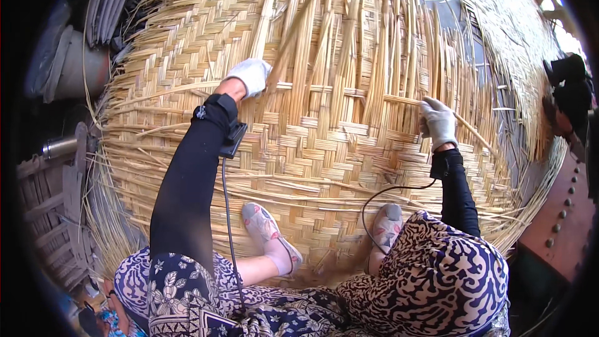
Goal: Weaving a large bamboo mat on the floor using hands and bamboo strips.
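Note:
A large woven reed mat [299, 193] spreads beneath me, its lower part in a tight diagonal weave and its far part with long loose strips. My left hand [251, 77], in a white glove, is closed at the lower end of a raised reed strip [292, 43] that slants up to the right and is slightly blurred; its fingertips are partly hidden. Farther right, my right hand [438, 121], in a pale glove, curls its fingers round a crosswise reed strip [400, 98]. This strip passes among the upright strips, and its end sticks out past the hand to the lower right.
My feet in patterned shoes [267, 223] rest on the mat. Another pale woven mat [499, 31] lies at the far right. A bucket [84, 65] and a wooden slatted piece [53, 193] stand at the left. A reddish board with studs [555, 212] is at right. Cables hang from both forearms.

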`<state>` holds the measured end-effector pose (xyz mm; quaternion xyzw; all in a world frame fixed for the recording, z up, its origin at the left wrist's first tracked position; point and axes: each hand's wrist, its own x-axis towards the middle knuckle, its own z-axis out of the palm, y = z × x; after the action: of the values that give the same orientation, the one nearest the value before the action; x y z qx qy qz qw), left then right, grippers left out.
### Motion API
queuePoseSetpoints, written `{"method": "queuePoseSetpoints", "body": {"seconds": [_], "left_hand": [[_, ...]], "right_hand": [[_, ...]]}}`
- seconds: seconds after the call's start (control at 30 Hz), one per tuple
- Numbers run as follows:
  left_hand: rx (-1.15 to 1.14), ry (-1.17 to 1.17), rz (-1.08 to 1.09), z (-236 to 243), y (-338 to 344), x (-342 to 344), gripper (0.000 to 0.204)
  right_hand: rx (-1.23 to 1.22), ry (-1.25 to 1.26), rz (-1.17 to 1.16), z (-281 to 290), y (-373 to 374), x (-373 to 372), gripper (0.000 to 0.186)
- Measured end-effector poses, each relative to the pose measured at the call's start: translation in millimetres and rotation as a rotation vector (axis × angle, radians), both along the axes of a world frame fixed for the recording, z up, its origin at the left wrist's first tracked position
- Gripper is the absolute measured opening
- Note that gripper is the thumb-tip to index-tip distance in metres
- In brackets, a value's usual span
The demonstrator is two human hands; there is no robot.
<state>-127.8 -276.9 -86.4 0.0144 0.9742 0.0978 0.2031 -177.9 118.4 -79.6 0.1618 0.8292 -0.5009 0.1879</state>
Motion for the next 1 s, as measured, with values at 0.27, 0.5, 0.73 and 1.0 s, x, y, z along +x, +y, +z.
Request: {"method": "queuePoseSetpoints", "body": {"seconds": [0.27, 0.5, 0.73, 1.0], "left_hand": [[-0.044, 0.171, -0.058, -4.2, 9.5, 9.2, 0.010], [-0.070, 0.298, -0.189, -2.0, 19.2, 20.9, 0.011], [-0.073, 0.175, -0.158, -0.6, 16.7, 20.9, 0.015], [0.220, -0.029, 0.128, 13.4, 2.8, 19.4, 0.037]], "right_hand": [[0.881, 0.998, 1.006, -26.9, -12.7, -24.8, 0.012], [0.875, 1.200, 1.063, -26.6, -12.5, -28.4, 0.009], [0.974, 1.118, 1.170, -27.2, -18.0, -37.2, 0.007], [0.525, 0.278, 0.968, 6.7, -29.8, -55.8, 0.009]]}}
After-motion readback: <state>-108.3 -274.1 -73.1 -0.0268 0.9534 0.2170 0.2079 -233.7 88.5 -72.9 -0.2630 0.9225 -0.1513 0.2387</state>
